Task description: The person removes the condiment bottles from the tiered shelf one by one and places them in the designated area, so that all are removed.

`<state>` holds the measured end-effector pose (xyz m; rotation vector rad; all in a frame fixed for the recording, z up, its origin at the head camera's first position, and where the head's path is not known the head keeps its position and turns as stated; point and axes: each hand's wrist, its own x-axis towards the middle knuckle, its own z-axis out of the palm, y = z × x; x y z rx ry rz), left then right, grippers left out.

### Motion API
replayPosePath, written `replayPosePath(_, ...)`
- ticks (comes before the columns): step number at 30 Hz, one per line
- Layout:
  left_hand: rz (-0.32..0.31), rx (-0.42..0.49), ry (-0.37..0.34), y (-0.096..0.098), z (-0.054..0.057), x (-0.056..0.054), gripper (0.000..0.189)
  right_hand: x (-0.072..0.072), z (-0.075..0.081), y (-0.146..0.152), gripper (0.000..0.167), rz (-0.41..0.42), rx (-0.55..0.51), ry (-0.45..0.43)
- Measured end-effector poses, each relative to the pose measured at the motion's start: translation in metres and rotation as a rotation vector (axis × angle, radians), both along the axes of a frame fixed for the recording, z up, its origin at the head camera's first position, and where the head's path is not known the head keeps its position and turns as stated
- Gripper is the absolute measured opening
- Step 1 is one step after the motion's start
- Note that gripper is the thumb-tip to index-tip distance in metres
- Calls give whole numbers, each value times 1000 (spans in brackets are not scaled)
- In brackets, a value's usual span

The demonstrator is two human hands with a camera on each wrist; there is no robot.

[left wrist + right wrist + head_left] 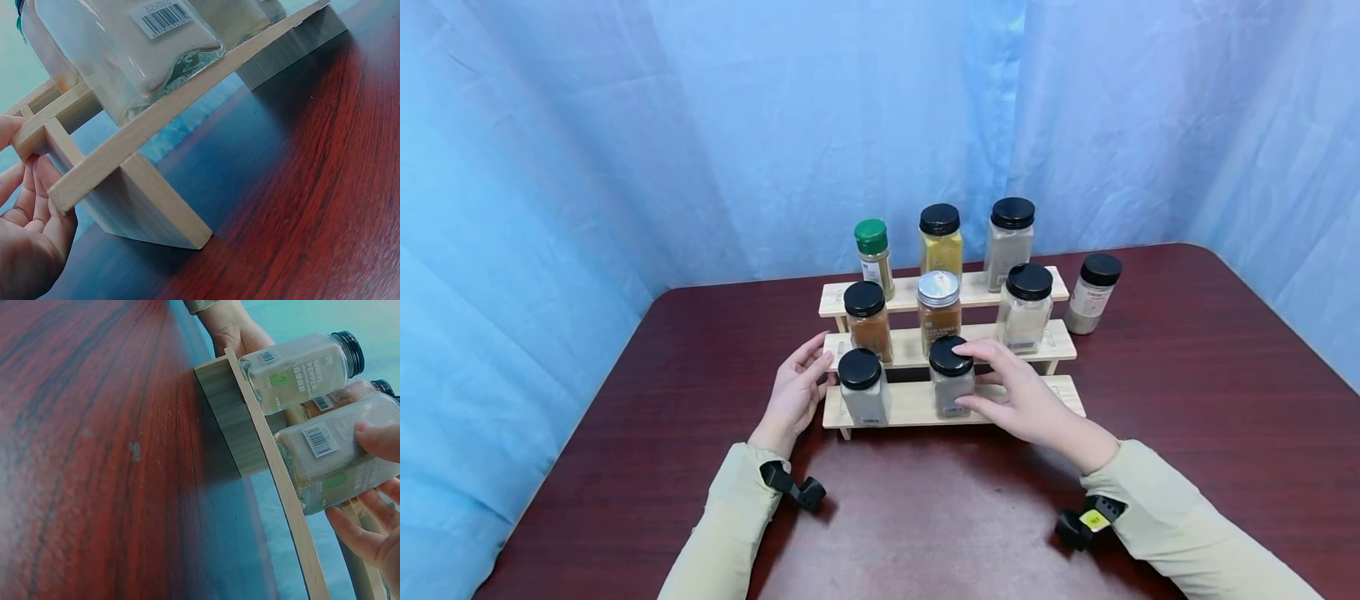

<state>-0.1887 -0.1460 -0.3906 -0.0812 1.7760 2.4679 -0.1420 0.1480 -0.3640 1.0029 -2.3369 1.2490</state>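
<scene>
A three-tier wooden spice rack [910, 402] stands on the table with jars on every tier. My left hand [796, 392] holds the left end of the middle tier; the left wrist view shows fingers [44, 187] above and below the board's end. On the bottom tier, my right hand [1026, 400] grips a square glass jar [952, 393] of pale powder with a black lid, its thumb and fingers on opposite sides. To the left on that tier stands a similar jar [865, 404], labelled white pepper ground in the right wrist view.
The middle tier holds an orange-brown jar [870, 332], a silver-lidded jar [939, 317] and a pale jar [1026, 321]. On top are a green-capped bottle [877, 267], a yellow jar [942, 248] and a grey jar [1009, 250]. A round black-lidded jar [1087, 304] stands on the table right of the rack.
</scene>
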Motion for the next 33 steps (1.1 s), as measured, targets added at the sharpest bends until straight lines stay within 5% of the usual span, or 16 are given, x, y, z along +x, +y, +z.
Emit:
replayPosePath(27,2,9,0,0,-4,-1,47,7,-2,12,67,-17,-50,90)
replayPosePath(33,1,38,18,0,-3,-1,48,9,2,25,74,59,-110,163)
